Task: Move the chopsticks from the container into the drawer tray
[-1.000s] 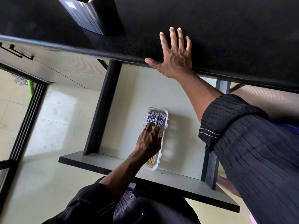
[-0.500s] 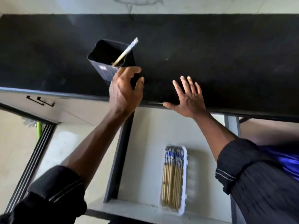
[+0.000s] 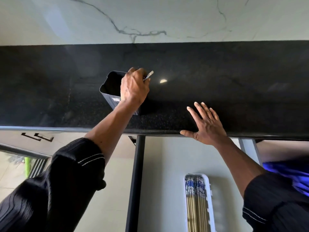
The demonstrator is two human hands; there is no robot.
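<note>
A dark square container (image 3: 109,87) stands on the black countertop (image 3: 217,77). My left hand (image 3: 133,87) is over its right side, fingers closed on a chopstick (image 3: 149,75) whose patterned end pokes out past my knuckles. My right hand (image 3: 206,125) lies flat and spread on the counter's front edge, holding nothing. Below, in the open drawer (image 3: 160,173), a white tray (image 3: 209,195) holds several bamboo chopsticks (image 3: 195,198) with blue-and-white ends, lying side by side.
A marble-patterned wall (image 3: 150,19) rises behind the counter. The drawer's dark left side rail (image 3: 135,181) runs down the middle. A closed cabinet front with black handles (image 3: 37,137) is at left, tiled floor below it. Blue cloth (image 3: 291,174) shows at right.
My left hand left the tray in the drawer, rose to the container and closed on the chopstick standing in it. The view tilted upward. My right hand stayed on the counter edge.
</note>
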